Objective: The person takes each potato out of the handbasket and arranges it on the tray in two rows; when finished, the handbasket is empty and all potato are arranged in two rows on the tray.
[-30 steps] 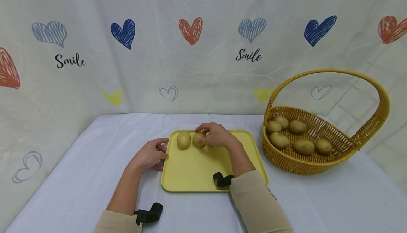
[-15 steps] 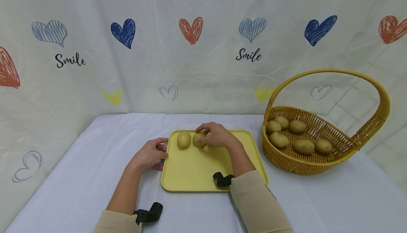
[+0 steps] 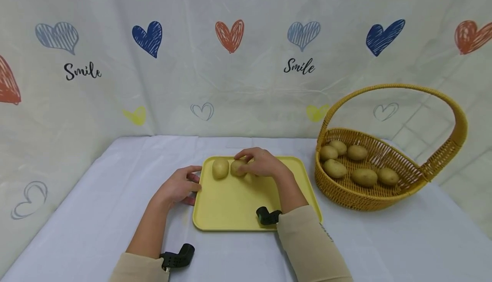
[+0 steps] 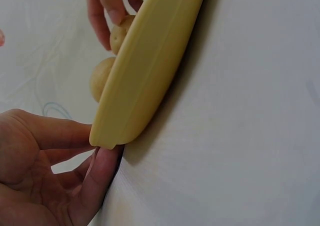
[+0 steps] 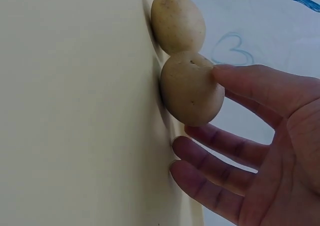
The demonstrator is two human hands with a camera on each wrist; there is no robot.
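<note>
On the yellow tray (image 3: 230, 213), two potatoes lie side by side near its far left corner. My right hand (image 3: 263, 162) holds the right one, a potato (image 5: 192, 88) with small dark pits, its thumb on one side and fingers on the other. The other potato (image 3: 220, 168) touches it in the right wrist view. At the tray's left edge is my left hand (image 3: 180, 186). In the left wrist view its fingers (image 4: 65, 132) grip the rim, one against the side and one at the underside. The tray hides some fingertips.
A wicker basket (image 3: 346, 198) with a tall handle and several potatoes (image 3: 364, 177) stands right of the tray. A white cloth (image 3: 96, 213) covers the table. Behind it hangs a pale sheet (image 3: 250, 85) printed with hearts. Each wrist wears a black camera (image 3: 178, 256).
The head view has shifted slightly. Both hands, the tray and the potatoes stay as they were.
</note>
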